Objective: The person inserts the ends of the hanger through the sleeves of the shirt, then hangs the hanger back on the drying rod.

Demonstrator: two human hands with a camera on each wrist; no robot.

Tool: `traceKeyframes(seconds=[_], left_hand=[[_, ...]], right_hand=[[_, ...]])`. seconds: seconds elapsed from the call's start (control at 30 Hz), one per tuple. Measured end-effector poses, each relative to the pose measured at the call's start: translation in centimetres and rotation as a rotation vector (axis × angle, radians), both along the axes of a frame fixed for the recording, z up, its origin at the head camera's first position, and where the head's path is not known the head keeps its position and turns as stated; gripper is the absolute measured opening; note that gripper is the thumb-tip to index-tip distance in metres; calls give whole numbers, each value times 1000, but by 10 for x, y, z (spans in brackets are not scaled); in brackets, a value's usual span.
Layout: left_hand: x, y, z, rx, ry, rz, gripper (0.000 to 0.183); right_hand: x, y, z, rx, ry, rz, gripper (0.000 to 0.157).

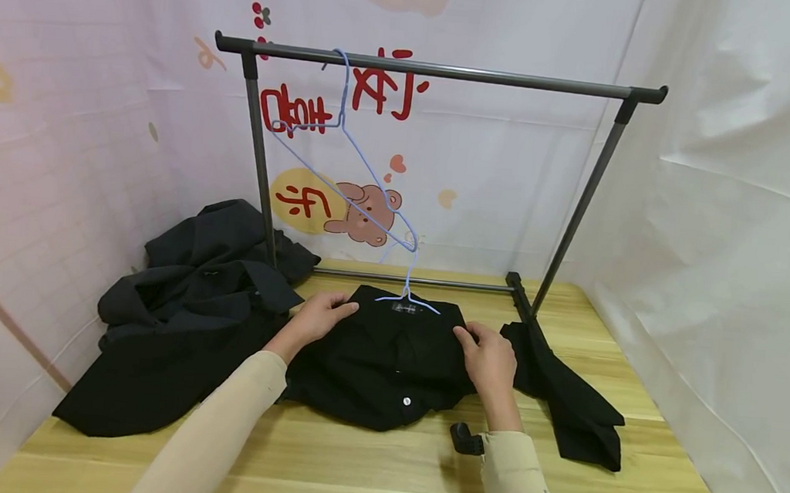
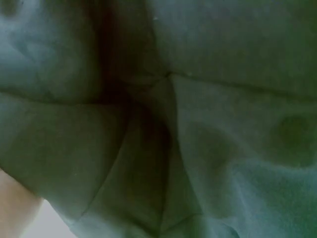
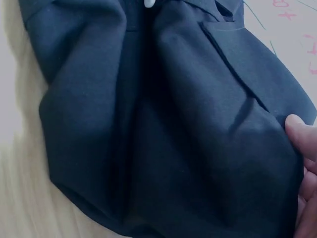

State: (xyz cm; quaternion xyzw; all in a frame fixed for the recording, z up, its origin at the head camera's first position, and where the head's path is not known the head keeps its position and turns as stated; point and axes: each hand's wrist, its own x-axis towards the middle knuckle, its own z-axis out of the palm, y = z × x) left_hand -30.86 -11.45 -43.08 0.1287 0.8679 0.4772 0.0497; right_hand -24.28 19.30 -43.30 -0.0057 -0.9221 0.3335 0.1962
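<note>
Sagging, creased black shirt [image 1: 375, 357], slender hanger [image 1: 406, 297]

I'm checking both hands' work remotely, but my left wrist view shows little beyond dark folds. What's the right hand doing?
Observer: The right hand grips an edge of the black garment.
Operator: What's at the garment's neck?
Observer: A pale blue hanger shows at the neck opening.
Operator: Any others?
Observer: Yes, a second hanger hangs from the rack's top rail.
</note>
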Motion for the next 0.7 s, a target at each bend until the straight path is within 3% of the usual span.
traceKeyframes(seconds=[0.37,0.53,0.7], left_hand=[[1,2,-1,-35,63,32,23],[-2,-4,-2,-98,92,35,31],[-5,-24,-1,-139,91,80,33]], right_hand=[[3,1,1,-5,-31,-27,28],[4,6,-2,0,21,-92,25],[5,10,-4,-6,75,-154,24]])
